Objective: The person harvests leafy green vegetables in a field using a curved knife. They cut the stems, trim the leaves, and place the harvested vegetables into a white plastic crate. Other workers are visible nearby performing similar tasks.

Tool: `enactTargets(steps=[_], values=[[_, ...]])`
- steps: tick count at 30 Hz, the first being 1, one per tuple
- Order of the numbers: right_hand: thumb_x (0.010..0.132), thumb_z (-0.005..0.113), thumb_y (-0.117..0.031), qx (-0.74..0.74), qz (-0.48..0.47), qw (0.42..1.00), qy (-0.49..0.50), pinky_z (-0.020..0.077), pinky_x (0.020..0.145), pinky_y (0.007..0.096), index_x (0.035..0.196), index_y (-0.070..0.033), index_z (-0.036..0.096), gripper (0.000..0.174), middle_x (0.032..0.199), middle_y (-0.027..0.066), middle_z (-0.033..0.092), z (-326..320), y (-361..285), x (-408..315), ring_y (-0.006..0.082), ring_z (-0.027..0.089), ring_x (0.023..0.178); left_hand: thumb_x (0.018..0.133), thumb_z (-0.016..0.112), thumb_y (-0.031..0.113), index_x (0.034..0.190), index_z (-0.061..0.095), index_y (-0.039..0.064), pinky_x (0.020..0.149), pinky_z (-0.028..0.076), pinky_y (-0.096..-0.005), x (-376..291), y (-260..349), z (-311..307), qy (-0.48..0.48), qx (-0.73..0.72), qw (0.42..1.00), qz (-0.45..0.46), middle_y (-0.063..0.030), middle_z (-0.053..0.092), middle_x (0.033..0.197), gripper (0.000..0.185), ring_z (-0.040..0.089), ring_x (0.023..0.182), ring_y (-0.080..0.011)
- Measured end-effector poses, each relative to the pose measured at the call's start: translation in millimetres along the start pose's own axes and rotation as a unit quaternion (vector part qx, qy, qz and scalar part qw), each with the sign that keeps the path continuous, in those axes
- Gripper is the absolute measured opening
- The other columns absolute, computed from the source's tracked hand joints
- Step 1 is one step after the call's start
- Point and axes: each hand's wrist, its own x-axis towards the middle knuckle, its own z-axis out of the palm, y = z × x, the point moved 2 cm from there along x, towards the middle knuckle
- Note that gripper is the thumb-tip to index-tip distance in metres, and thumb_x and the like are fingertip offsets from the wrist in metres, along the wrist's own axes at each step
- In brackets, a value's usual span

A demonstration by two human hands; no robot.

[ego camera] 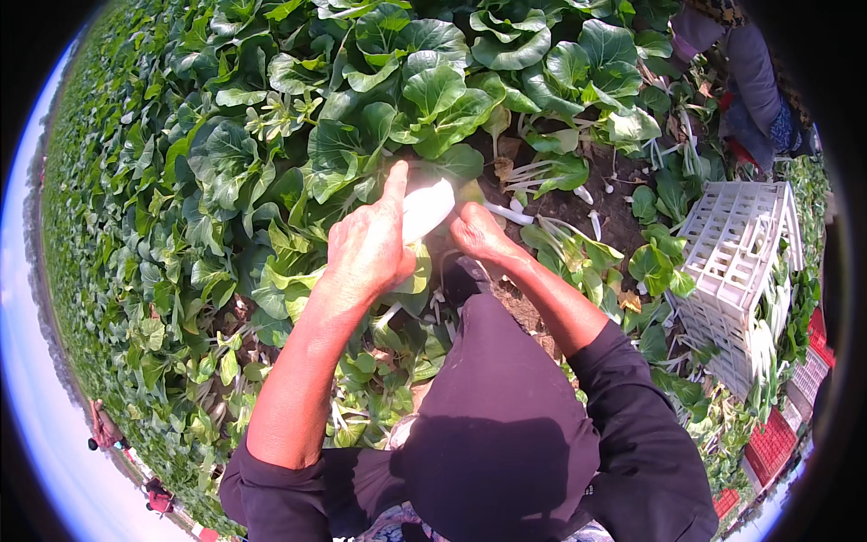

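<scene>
Just ahead of my knee, my left hand [369, 244] is closed around a leafy green with a thick white base [428, 209], its index finger stretched out over the plant's leaves. The white base faces right, towards my right hand [476, 229]. That hand is curled low beside the base; whether it holds a tool or a yellowish leaf is hidden behind its fingers. Leafy greens [433, 101] grow densely in front of both hands. Pulled-off leaves with white stalks [542, 175] lie on the soil to the right of my right hand.
A white plastic crate [728, 251] stands at the right, with white-stemmed greens beside it. Another person [752, 74] is bent over at the upper right. Red crates [771, 444] stand at the lower right. Two people [105, 430] are far off at the lower left.
</scene>
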Motion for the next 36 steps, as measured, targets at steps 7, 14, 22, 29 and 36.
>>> enactTargets(steps=[7,14,22,29,36], values=[[0.089,0.045,-0.022,-0.127,-0.020,0.992,0.012,0.0475,0.077,0.0509,0.079,0.003,0.065,0.034,0.083,0.0291,0.062,67,45,97,0.0460,0.060,0.081,0.068,0.060,0.003,0.116,0.044,-0.005,0.080,0.050,-0.0487,38,-81,-1,-0.023,0.106,0.989,-0.097,-0.0277,0.065,0.090,0.052,0.063,0.089,-0.0435],[0.090,0.044,-0.016,-0.107,0.046,0.993,-0.016,0.0492,0.080,0.0480,0.091,0.005,0.064,0.029,0.091,0.0272,0.064,78,42,103,0.0415,0.063,0.087,0.067,0.064,0.003,0.123,0.048,-0.006,0.077,0.051,-0.0450,9,-104,30,0.014,-0.027,0.992,-0.118,-0.0284,0.064,0.091,0.059,0.064,0.088,-0.0429],[0.092,0.043,-0.022,-0.107,0.073,0.991,-0.032,0.0481,0.082,0.0499,0.111,0.006,0.053,0.036,0.095,0.0299,0.064,75,46,102,0.0451,0.062,0.089,0.069,0.065,0.004,0.121,0.048,-0.003,0.074,0.051,-0.0452,7,-107,35,0.024,-0.049,0.993,-0.107,-0.0261,0.065,0.090,0.055,0.065,0.086,-0.0411],[0.095,0.039,-0.021,0.020,0.170,0.980,-0.103,0.0507,0.059,0.0451,0.123,0.004,0.044,0.039,0.085,0.0249,0.066,71,31,112,0.0354,0.065,0.065,0.066,0.065,0.004,0.116,0.053,0.000,0.078,0.052,-0.0400,2,-104,38,0.037,-0.092,0.987,-0.125,-0.0235,0.066,0.091,0.051,0.067,0.087,-0.0375],[0.091,0.063,-0.034,0.316,0.215,0.922,-0.064,0.0403,0.045,0.0260,0.117,-0.002,0.058,0.042,0.064,0.0034,0.051,28,3,14,0.0118,0.049,0.054,0.067,0.072,0.007,0.112,0.057,0.000,0.080,0.052,-0.0309,-60,-91,22,0.125,-0.180,0.964,-0.153,-0.0135,0.068,0.097,0.049,0.067,0.087,-0.0183]])
